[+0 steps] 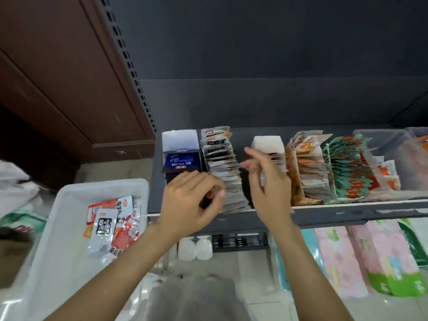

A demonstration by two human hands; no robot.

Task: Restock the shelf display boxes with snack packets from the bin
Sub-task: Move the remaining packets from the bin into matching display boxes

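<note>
While left hand pinches packets, right hand relaxed.

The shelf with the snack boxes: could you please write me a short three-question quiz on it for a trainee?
1. True or false: the bin beside the shelf still holds packets.
2. Which hand is at the front of the row of grey packets: A) left hand B) right hand?
3. What colour are the packets in the leftmost display box?

Key:
1. True; several lie in it.
2. A; its fingers curl at the row's front end, though blur hides exactly what they pinch.
3. Dark blue packets.
</note>
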